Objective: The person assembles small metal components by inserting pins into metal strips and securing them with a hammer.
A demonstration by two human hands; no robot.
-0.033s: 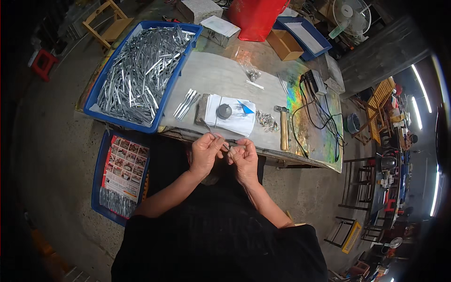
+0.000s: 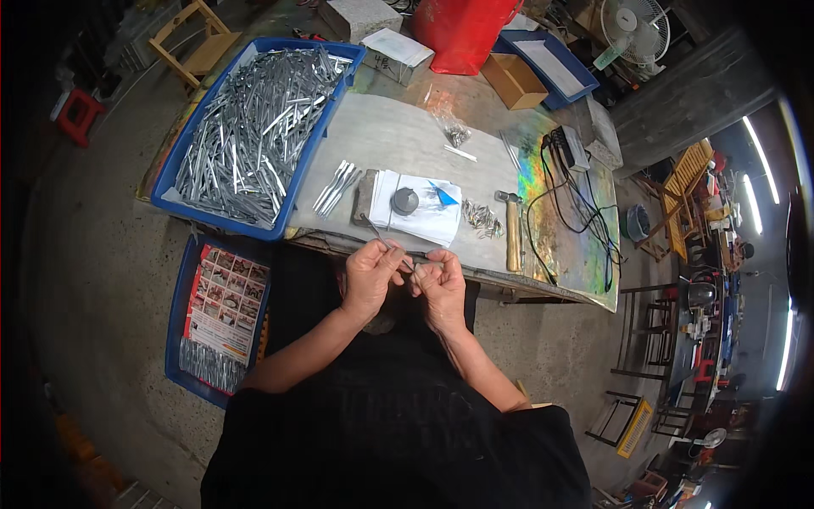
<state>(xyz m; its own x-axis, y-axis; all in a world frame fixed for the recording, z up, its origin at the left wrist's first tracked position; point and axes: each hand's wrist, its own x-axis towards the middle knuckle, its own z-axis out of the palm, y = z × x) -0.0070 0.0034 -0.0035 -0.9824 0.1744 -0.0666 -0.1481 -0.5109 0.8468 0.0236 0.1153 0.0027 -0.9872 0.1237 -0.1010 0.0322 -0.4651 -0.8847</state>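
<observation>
A thin, slender metal piece [image 2: 379, 235] slants between my two hands at the table's front edge, its darker tip pointing up and left. My left hand [image 2: 368, 278] is closed around its middle with thumb and fingers. Close beside it, my right hand [image 2: 442, 287] pinches the lower end; the fingers hide that end. Just beyond lie white paper sheets [image 2: 415, 225] with a round grey lump [image 2: 404, 200] and a small blue piece [image 2: 443, 195] on them. Several flat silvery metal strips [image 2: 337, 188] lie to the left, and a pile of small metal parts [image 2: 483, 220] to the right.
A blue tray [image 2: 292, 191] heaped with metal strips stands at the table's left; a second blue tray [image 2: 176, 335] sits lower down. On the right are a hammer [image 2: 513, 237] and a dark box with cables [image 2: 570, 150]. A red bag [image 2: 462, 34] and cardboard box [image 2: 515, 82] stand behind.
</observation>
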